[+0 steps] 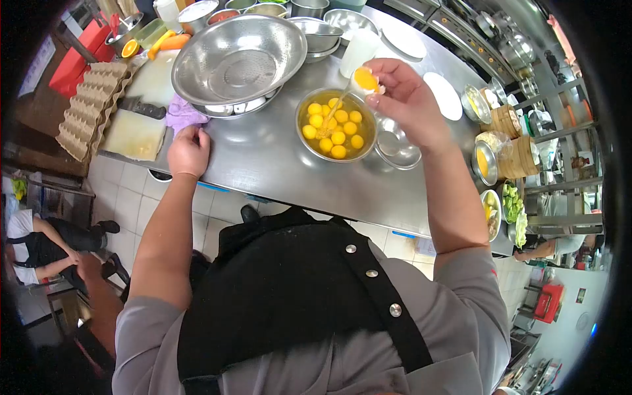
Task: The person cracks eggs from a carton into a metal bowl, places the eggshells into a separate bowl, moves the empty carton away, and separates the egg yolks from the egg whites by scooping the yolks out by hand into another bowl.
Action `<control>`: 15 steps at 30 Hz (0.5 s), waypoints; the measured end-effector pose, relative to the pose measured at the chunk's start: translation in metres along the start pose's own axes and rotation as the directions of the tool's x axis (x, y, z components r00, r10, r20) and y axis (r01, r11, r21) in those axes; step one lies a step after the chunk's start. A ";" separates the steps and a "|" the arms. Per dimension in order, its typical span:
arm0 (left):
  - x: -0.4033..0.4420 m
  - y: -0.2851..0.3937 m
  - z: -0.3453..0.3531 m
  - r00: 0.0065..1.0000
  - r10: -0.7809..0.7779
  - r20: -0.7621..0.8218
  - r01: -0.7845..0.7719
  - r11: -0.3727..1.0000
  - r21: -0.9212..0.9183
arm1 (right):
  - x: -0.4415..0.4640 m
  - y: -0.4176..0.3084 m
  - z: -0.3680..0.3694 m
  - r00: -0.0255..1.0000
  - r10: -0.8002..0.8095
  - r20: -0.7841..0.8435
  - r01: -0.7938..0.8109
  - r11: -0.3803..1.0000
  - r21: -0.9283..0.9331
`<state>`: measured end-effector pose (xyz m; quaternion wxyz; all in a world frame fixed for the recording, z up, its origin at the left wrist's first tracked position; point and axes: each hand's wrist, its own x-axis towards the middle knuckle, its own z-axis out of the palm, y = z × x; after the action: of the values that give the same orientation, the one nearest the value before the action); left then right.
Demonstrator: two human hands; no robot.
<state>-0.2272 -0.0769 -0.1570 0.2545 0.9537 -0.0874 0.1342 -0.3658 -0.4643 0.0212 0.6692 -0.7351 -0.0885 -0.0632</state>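
My right hand [411,99] holds a cracked egg [366,79] up at the right rim of a steel bowl, its fingers pinched round the shell. Orange-yellow yolk shows in the shell, and a thin yellowish strand hangs from it to the bowl. In that steel bowl [337,158] lie several whole yolks in clear egg white, with one broken yolk streaked among them. At the table edge my left hand [189,151] rests closed beside a crumpled purple cloth [183,113]; whatever its fingers may hold is hidden.
A large perforated steel basin [240,59] sits over white eggs in another bowl. A smaller metal bowl [398,146] stands right of the egg bowl. Egg trays [92,108], a knife [146,108] and a cutting board [133,135] lie left. A seated person [49,247] is at lower left.
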 end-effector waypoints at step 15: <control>0.000 -0.004 0.004 1.000 0.011 -0.017 -0.011 1.000 -0.017 | 0.009 -0.057 -0.028 0.986 -0.116 -0.119 0.109 0.992 -0.063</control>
<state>-0.2254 -0.0754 -0.1627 0.2625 0.9499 -0.0915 0.1429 -0.3683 -0.4872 0.0810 0.6477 -0.7422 -0.0869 -0.1485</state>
